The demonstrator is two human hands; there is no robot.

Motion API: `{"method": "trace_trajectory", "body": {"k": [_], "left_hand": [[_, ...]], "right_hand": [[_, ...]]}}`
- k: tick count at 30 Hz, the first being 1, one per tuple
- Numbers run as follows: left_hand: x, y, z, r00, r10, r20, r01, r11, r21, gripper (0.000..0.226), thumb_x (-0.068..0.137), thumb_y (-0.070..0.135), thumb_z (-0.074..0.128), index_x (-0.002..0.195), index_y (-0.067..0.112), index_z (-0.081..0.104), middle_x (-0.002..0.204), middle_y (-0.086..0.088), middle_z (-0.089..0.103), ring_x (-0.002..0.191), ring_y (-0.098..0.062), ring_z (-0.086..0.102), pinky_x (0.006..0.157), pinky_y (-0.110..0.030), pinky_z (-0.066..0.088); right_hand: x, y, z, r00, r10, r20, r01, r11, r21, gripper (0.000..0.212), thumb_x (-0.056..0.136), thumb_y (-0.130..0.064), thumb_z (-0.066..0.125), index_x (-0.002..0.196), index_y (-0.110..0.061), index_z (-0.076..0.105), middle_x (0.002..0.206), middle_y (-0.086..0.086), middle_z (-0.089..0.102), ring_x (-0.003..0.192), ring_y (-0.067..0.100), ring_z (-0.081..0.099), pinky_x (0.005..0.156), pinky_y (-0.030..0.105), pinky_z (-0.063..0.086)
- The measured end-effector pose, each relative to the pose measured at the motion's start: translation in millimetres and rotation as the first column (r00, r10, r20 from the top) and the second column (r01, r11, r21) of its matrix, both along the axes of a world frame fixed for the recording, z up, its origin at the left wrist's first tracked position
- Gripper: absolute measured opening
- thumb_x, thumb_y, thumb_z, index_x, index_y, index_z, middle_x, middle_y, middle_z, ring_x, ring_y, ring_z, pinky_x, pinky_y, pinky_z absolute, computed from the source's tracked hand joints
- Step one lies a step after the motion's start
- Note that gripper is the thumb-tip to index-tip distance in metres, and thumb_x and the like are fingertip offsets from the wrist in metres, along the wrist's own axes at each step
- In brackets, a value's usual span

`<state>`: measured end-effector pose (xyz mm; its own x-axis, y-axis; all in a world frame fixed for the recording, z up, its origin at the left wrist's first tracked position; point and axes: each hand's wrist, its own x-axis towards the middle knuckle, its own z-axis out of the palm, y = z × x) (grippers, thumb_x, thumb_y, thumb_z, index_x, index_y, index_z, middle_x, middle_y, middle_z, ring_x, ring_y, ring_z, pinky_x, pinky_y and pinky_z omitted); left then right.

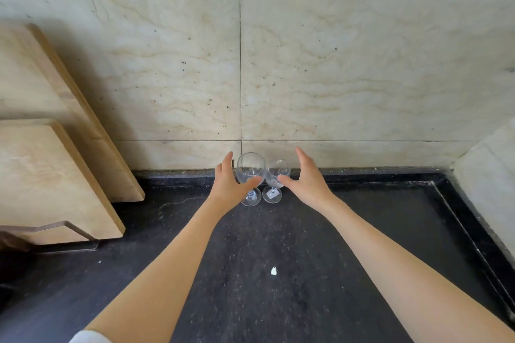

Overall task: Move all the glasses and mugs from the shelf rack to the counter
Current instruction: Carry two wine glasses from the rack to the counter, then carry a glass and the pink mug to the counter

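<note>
Two clear wine glasses stand upright side by side on the dark counter (250, 245), close to the back wall. The larger glass (250, 167) is on the left; the smaller glass (276, 172) on the right has a white label on its foot. My left hand (231, 179) is cupped beside the larger glass with fingers apart, thumb in front of its bowl. My right hand (306, 175) is spread just right of the smaller glass, thumb near its bowl. Neither hand closes around a glass. No shelf rack is in view.
Two wooden cutting boards (41, 147) lean in a metal holder at the left. The marbled tile wall (306, 64) rises behind the glasses. A raised counter edge (473, 231) runs along the right. A small white scrap (274, 271) lies on the counter.
</note>
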<state>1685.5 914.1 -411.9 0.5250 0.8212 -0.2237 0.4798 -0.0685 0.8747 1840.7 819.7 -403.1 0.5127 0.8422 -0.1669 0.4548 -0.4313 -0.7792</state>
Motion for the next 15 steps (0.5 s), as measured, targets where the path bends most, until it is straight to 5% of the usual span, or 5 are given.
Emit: {"method": "trace_trajectory", "body": {"k": [6, 10, 15], "left_hand": [[-50.3, 1.7, 73.2, 0.998, 0.007, -0.058, 0.014, 0.932, 0.361, 0.074, 0.088, 0.05, 0.048, 0.147, 0.03, 0.008, 0.158, -0.004, 0.006, 0.144, -0.021, 0.009, 0.113, -0.041, 0.016], [-91.6, -0.9, 148.2, 0.961, 0.127, -0.245, 0.101, 0.666, 0.739, 0.064, 0.091, 0.055, 0.033, 0.145, 0.041, 0.003, 0.159, 0.003, 0.001, 0.146, -0.025, -0.003, 0.113, -0.053, -0.005], [-151.7, -32.1, 238.6, 0.925, 0.291, -0.245, 0.093, 0.449, 0.888, 0.062, 0.091, 0.057, 0.027, 0.145, 0.042, -0.001, 0.159, 0.005, -0.003, 0.145, -0.024, -0.01, 0.113, -0.052, -0.01]], "right_hand": [[-25.1, -21.3, 87.7, 0.913, 0.125, 0.387, -0.154, 0.987, 0.045, 0.077, 0.088, -0.046, 0.05, 0.148, -0.02, 0.008, 0.158, 0.003, 0.01, 0.144, 0.018, 0.009, 0.116, 0.037, 0.013], [-54.2, -26.7, 160.7, 0.774, 0.134, 0.619, -0.222, 0.973, 0.066, 0.076, 0.088, -0.055, 0.042, 0.147, -0.027, 0.004, 0.159, 0.001, 0.0, 0.145, 0.019, -0.002, 0.117, 0.05, 0.002], [-102.6, -29.3, 242.1, 0.604, 0.078, 0.793, -0.347, 0.922, 0.173, 0.075, 0.086, -0.06, 0.035, 0.147, -0.033, 0.0, 0.159, -0.003, -0.006, 0.145, 0.018, -0.01, 0.115, 0.052, -0.007]]}}
